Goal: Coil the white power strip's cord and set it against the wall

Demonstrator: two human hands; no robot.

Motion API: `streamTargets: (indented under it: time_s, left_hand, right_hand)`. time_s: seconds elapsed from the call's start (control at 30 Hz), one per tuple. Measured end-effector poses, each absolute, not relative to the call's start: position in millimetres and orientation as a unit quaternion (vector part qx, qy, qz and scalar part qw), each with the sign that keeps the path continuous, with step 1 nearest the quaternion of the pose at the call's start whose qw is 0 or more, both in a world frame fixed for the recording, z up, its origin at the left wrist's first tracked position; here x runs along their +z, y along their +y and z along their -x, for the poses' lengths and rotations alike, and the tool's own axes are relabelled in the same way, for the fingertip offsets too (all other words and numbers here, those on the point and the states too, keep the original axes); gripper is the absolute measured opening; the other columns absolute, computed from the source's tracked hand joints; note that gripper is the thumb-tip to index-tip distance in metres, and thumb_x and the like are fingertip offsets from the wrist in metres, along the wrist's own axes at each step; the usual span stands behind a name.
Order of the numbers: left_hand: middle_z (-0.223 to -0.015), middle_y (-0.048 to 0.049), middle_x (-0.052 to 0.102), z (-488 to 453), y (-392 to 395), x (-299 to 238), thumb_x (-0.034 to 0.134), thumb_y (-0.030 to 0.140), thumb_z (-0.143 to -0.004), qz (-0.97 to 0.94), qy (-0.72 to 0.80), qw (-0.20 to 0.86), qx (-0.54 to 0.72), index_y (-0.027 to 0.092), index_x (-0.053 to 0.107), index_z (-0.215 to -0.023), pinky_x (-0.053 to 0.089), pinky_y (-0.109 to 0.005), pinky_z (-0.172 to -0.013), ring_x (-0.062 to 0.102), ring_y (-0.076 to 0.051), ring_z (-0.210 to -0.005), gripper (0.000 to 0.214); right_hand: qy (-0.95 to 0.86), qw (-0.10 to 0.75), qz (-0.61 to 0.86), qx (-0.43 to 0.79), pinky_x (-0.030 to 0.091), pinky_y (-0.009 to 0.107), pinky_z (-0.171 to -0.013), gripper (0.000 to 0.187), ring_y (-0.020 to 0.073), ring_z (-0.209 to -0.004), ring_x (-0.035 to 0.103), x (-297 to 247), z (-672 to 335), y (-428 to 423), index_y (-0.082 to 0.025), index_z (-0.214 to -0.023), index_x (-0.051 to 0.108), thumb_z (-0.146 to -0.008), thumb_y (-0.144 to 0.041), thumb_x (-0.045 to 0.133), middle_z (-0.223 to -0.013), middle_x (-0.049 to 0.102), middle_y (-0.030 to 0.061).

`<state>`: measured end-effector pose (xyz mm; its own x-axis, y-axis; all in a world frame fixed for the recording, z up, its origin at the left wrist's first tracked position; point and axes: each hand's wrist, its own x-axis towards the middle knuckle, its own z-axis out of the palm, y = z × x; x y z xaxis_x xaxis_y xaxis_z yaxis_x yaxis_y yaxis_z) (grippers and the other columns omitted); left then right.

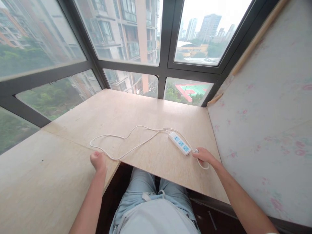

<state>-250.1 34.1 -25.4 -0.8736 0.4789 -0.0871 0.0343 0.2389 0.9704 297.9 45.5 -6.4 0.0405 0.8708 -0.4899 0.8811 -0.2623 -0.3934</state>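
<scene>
A white power strip (179,143) with blue sockets lies on a pale wooden desk (126,110). Its long white cord (124,137) loops across the board to the left and back. My right hand (203,156) is closed on the cord at the strip's near end, where a small loop curls past the fingers. My left hand (97,160) is curled in a fist at the left loop of the cord, fingers pinched on it near the desk's front edge.
Large dark-framed windows (168,70) run along the back and left of the desk. A floral-papered wall (265,123) closes the right side. A second wooden board (36,182) adjoins at the left. My legs in light jeans (146,188) are under the desk.
</scene>
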Motion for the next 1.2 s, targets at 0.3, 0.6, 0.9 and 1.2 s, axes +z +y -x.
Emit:
streamTargets:
  time_s: [0.3, 0.6, 0.9, 1.2]
  left_hand:
    - [-0.089, -0.0047, 0.062, 94, 42, -11, 0.063, 0.001, -0.065, -0.276, 0.653, 0.475, 0.522, 0.019, 0.063, -0.084, 0.048, -0.03, -0.087, 0.061, -0.02, -0.094, 0.026]
    - [-0.086, -0.0071, 0.062, -5, 86, -24, 0.073, 0.009, -0.068, -0.216, 0.58, 0.666, 0.418, 0.015, 0.058, -0.091, 0.048, -0.026, -0.071, 0.061, -0.016, -0.078, 0.028]
    - [-0.093, -0.0087, 0.058, -10, 152, -20, 0.054, 0.027, -0.086, -0.044, 0.529, 0.736, 0.42, 0.017, 0.052, -0.102, 0.051, -0.025, -0.065, 0.061, -0.016, -0.074, 0.019]
    - [-0.098, -0.0096, 0.061, -20, 179, -22, 0.058, 0.022, -0.08, 0.014, 0.516, 0.751, 0.412, 0.018, 0.049, -0.108, 0.048, -0.025, -0.059, 0.063, -0.018, -0.077, 0.029]
  right_hand:
    - [0.582, -0.114, -0.716, -0.369, 0.042, 0.02, -0.051, 0.013, 0.0127, -0.051, 0.059, -16, -298, 39, -0.02, -0.064, 0.046, -0.076, -0.026, 0.046, -0.053, 0.06, -0.0016]
    - [0.582, -0.124, -0.735, -0.326, 0.043, 0.024, -0.06, 0.025, 0.015, -0.055, 0.062, -19, -295, 39, -0.019, -0.074, 0.054, -0.079, -0.043, 0.057, -0.055, 0.062, -0.0017]
    - [0.67, -0.066, -0.723, -0.157, 0.04, 0.037, -0.098, 0.065, 0.0279, -0.124, 0.051, -23, -302, 60, -0.012, -0.132, 0.049, -0.074, -0.033, 0.068, -0.131, 0.055, 0.0189]
    - [0.736, -0.123, -0.638, -0.189, 0.038, 0.04, -0.107, 0.052, 0.0237, -0.123, 0.053, -19, -264, 154, -0.016, -0.131, 0.055, -0.079, -0.014, 0.052, -0.132, 0.058, 0.0129]
